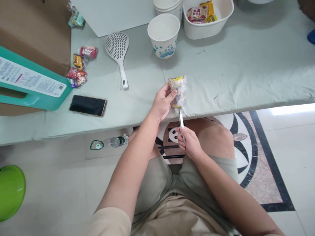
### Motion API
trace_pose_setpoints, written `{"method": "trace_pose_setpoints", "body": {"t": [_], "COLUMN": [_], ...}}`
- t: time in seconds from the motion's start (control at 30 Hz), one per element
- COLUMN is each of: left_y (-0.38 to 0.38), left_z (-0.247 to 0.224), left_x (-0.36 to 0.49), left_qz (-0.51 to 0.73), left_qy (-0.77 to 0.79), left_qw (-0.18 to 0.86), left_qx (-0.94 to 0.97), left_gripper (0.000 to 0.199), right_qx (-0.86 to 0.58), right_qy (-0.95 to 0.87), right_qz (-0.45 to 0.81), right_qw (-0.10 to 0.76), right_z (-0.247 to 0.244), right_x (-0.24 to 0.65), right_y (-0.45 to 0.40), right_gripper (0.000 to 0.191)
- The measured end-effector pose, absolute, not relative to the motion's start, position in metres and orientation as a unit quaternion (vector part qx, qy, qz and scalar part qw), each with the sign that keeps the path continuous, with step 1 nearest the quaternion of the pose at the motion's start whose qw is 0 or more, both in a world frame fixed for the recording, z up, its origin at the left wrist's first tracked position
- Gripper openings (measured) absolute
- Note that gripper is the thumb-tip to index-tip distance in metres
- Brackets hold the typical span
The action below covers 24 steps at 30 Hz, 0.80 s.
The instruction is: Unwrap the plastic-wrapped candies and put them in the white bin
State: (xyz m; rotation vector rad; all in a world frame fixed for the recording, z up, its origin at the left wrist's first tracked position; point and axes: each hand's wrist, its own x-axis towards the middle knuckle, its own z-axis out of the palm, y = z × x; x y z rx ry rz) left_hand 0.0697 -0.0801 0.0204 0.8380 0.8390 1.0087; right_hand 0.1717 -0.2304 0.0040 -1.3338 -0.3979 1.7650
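My left hand (164,101) is closed on a small packet in crinkled clear plastic (180,90), with yellow at its top and bottom. It holds the packet upright just above the table's front edge, the thumb across its face. Below it, my right hand (189,140) grips a slim white-handled knife (181,119), blade up. The dark tip meets or nearly meets the packet's lower end; whether it has gone in I cannot tell. Beyond the packet stands a white paper cup (163,37) with blue print.
Left on the cloth-covered table (142,98) are a white slotted skimmer (119,54), a phone (88,105), several wrapped snacks (80,67) and a green container (31,78). A white tub (209,29) holds snack packets. A plastic bottle (115,141) and green stool (11,193) are below.
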Motion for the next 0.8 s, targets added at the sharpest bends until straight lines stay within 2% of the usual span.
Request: {"method": "trace_pose_setpoints", "body": {"t": [0.23, 0.43, 0.53, 0.63, 0.7, 0.8], "left_y": [-0.078, -0.078, -0.079, -0.080, -0.078, -0.069], "left_z": [0.018, 0.023, 0.028, 0.032, 0.036, 0.042], "left_x": [0.069, 0.070, 0.071, 0.070, 0.066, 0.059], "left_qz": [0.467, 0.453, 0.447, 0.441, 0.423, 0.373], "left_qy": [0.370, 0.382, 0.388, 0.395, 0.400, 0.409], "left_qw": [0.716, 0.727, 0.728, 0.730, 0.742, 0.775], "left_qx": [0.364, 0.347, 0.344, 0.341, 0.332, 0.304], "left_gripper": [0.019, 0.018, 0.022, 0.024, 0.025, 0.030], "right_qx": [-0.546, -0.557, -0.595, -0.618, -0.639, -0.689], "right_qy": [-0.190, -0.243, -0.411, -0.589, -0.609, -0.584], "right_qz": [0.708, 0.676, 0.563, 0.377, 0.307, 0.245], "right_qw": [0.404, 0.417, 0.400, 0.361, 0.355, 0.354], "right_z": [0.007, 0.017, 0.026, 0.036, 0.040, 0.043], "right_x": [0.182, 0.199, 0.216, 0.232, 0.243, 0.257], "right_y": [-0.237, -0.240, -0.234, -0.224, -0.211, -0.184], "right_gripper": [0.045, 0.027, 0.028, 0.016, 0.022, 0.051]}}
